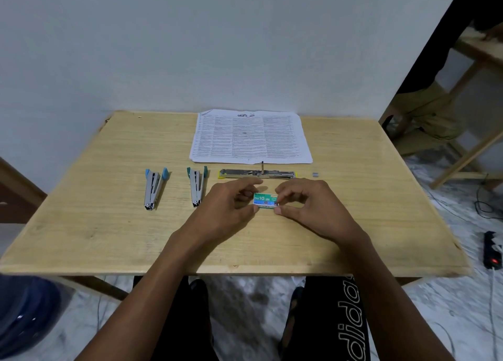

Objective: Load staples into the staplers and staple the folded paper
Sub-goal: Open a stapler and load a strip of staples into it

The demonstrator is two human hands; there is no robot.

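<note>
Table (109,238): pale wood grain. Paper (250,137): white, black print in columns. Left stapler (153,188) and middle stapler (196,186): silver, blue tips. Long stapler (257,173): silver, yellow ends. Staple box (265,200): green, white lettering.

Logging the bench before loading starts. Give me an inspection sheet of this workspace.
Surface: wooden table.
Job's things: paper at the far edge; two small staplers and a long stapler, all opened, in a row before it; staple box between the hands.
Clutter: small grey piece right of the long stapler.
Grippers: left hand and right hand both pinch the staple box.
Cables: power strip, red light on, and cables on the floor at right.
Surroundings: white wall behind; wooden frame at right; blue object lower left.
</note>
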